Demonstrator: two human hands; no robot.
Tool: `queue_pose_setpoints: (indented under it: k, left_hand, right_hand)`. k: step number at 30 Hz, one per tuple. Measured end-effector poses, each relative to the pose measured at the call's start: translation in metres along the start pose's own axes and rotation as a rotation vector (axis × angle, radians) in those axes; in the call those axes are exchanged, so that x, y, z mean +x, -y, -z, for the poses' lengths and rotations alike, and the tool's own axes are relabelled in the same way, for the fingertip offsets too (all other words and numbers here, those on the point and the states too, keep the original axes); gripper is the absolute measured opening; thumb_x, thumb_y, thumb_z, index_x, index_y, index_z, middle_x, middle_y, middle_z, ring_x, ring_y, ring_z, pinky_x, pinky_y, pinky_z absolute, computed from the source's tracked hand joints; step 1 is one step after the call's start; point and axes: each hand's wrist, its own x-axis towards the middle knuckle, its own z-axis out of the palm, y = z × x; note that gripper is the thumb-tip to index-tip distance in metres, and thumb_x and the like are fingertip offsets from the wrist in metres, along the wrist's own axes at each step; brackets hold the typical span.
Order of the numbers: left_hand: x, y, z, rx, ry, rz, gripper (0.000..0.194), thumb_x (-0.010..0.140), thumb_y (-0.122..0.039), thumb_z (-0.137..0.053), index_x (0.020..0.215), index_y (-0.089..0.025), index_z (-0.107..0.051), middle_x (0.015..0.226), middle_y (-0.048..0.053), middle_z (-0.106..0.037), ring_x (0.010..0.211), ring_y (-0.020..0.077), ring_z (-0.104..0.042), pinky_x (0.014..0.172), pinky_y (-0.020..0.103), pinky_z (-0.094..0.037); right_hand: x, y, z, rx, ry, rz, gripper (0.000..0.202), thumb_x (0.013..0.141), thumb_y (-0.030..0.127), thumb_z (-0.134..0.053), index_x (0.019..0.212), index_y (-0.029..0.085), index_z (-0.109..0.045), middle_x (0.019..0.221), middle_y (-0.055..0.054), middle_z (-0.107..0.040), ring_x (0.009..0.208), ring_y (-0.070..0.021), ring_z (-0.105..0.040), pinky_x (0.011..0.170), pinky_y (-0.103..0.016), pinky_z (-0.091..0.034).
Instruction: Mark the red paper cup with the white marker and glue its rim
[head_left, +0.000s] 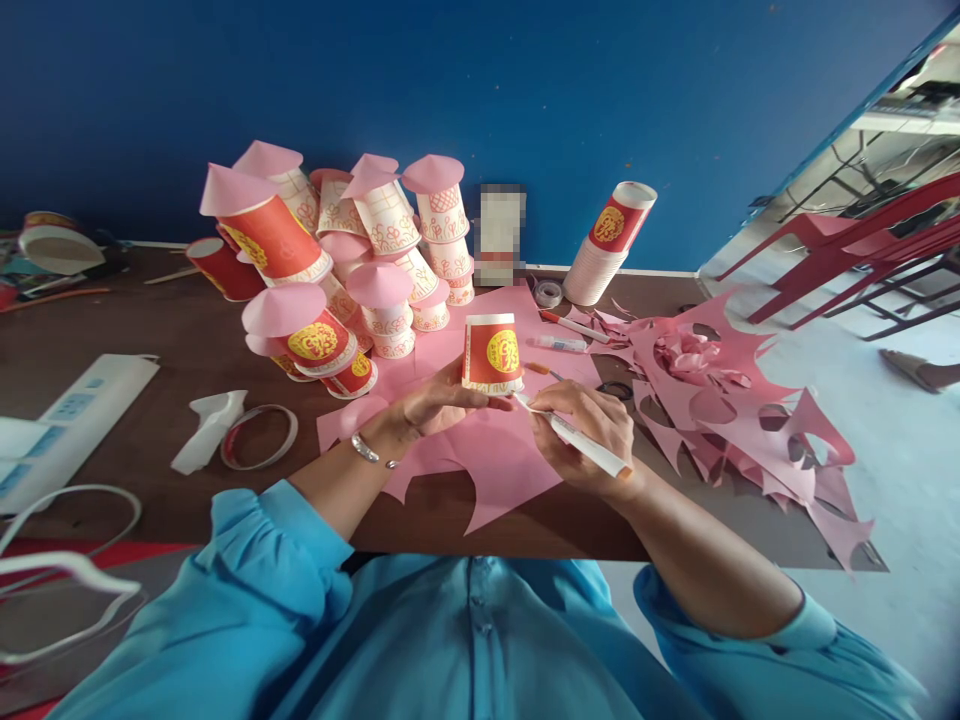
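A red paper cup [491, 355] with a yellow emblem stands upside down in my left hand [442, 400], whose fingers are wrapped round its rim from below and the left. My right hand [589, 435] is closed on a white glue tube [589, 443], its thin nozzle touching the cup's lower right rim. Pink paper sheets [502, 470] lie on the table under both hands. Left of the cup is a cluster of decorated cups with pink cone tops [379, 285], several of them stacked.
A stack of cups [596, 270] stands by the blue wall. Pink scraps [750, 430] cover the table's right. A capped tube [559, 343], a tape ring [259, 437], a white tool [210, 430] and a power strip [75, 420] lie about. Red chairs [840, 250] stand right.
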Motion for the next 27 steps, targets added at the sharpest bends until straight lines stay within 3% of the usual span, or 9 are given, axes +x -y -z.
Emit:
queue_pose_setpoints:
  k: [7, 16, 27]
  left_hand:
    - [-0.001, 0.003, 0.002, -0.021, -0.001, -0.010, 0.044, 0.090, -0.037, -0.093, 0.132, -0.028, -0.081, 0.141, 0.013, -0.085, 0.131, 0.0373, -0.083, 0.118, 0.059, -0.065]
    - [0.002, -0.003, -0.007, -0.010, 0.005, 0.012, 0.070, 0.087, -0.036, -0.096, 0.153, -0.032, -0.072, 0.135, 0.011, -0.087, 0.124, 0.0353, -0.085, 0.113, 0.058, -0.066]
    - [0.005, -0.004, -0.007, 0.004, 0.019, 0.001, 0.070, 0.084, -0.038, -0.097, 0.150, -0.031, -0.073, 0.131, 0.011, -0.088, 0.132, 0.0394, -0.082, 0.113, 0.059, -0.067]
  right_hand:
    - [-0.001, -0.001, -0.001, 0.009, 0.013, -0.016, 0.013, 0.109, 0.013, -0.066, 0.109, 0.026, -0.067, 0.087, 0.000, -0.083, 0.074, -0.0173, -0.082, 0.067, -0.028, -0.064]
    - [-0.003, -0.003, -0.002, 0.016, -0.004, -0.019, 0.014, 0.109, 0.013, -0.066, 0.113, 0.026, -0.067, 0.090, -0.001, -0.084, 0.077, -0.0180, -0.083, 0.079, -0.030, -0.070]
    - [0.001, -0.001, 0.001, 0.020, 0.027, -0.017, 0.016, 0.106, 0.011, -0.064, 0.110, 0.027, -0.065, 0.088, 0.000, -0.084, 0.075, -0.0176, -0.084, 0.074, -0.029, -0.069]
